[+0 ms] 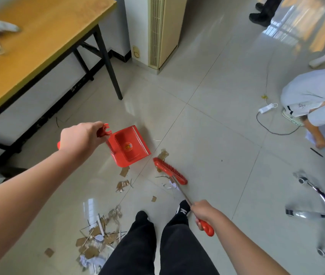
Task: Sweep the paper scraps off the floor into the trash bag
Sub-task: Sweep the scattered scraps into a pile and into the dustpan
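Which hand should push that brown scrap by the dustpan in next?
Right: the right hand holds the broom, its head beside the brown scrap. The left hand only steadies the dustpan.

A yellow-topped desk (38,36) stands far left, a cream floor unit (163,30) beyond, a power strip (265,108) (white) far right.

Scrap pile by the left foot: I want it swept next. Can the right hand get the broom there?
Probably yes. The right hand holds the broom out front, and bare floor lies between it and the pile; only the legs crowd the pile's right edge.
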The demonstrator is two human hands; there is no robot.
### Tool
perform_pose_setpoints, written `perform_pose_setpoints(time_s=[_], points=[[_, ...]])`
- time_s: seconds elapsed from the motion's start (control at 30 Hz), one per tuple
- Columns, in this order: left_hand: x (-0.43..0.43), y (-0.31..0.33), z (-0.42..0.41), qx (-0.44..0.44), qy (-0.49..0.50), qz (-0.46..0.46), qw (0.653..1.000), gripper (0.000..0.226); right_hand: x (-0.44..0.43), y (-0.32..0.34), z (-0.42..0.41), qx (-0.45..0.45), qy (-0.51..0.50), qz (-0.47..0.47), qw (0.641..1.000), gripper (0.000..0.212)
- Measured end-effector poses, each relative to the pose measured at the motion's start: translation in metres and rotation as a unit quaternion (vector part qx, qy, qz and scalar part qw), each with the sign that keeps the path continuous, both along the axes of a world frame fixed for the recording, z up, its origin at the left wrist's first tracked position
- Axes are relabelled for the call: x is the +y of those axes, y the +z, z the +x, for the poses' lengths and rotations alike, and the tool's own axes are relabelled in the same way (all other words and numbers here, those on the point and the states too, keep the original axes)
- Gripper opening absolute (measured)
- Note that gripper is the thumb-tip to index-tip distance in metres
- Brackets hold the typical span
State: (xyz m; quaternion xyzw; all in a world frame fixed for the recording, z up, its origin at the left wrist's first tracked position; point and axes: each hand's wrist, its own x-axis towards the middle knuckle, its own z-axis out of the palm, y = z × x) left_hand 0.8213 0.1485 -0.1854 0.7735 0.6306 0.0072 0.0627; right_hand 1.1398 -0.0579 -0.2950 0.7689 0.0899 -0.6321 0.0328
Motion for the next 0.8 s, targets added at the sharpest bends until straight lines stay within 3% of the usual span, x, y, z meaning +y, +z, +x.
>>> perform_pose_setpoints(time_s=[0.1,0.23,0.37,0.53,0.67,0.8], points=[[-0.014,0.003,-0.025,0.001,0.011,-0.005,1.0,0.024,0.004,0.024,0.01,0.005,0.033,-0.037,0.999,0.014],[-0.038,0.007,-0.051,-0.01,0.035,-0.012,0.999,0.025,0.02,0.053,0.03,-0.017,0.033,-0.006,0.999,0.021],[-0.067,0.008,-0.068,-0.017,0.053,-0.009,0.998,0.024,0.03,0.07,0.009,-0.063,0.101,-0.013,0.993,0.021],[-0.116,0.012,-0.091,-0.021,0.102,-0.002,0.995,0.025,0.034,0.056,-0.024,-0.068,0.07,0.035,0.995,0.026],[-0.175,0.026,-0.114,-0.019,0.16,0.007,0.987,0.027,0.032,0.024,-0.027,-0.068,0.067,0.044,0.994,0.048],[-0.251,0.036,-0.142,-0.033,0.221,-0.005,0.975,0.025,0.026,0.002,-0.039,-0.065,0.117,0.036,0.99,0.031]])
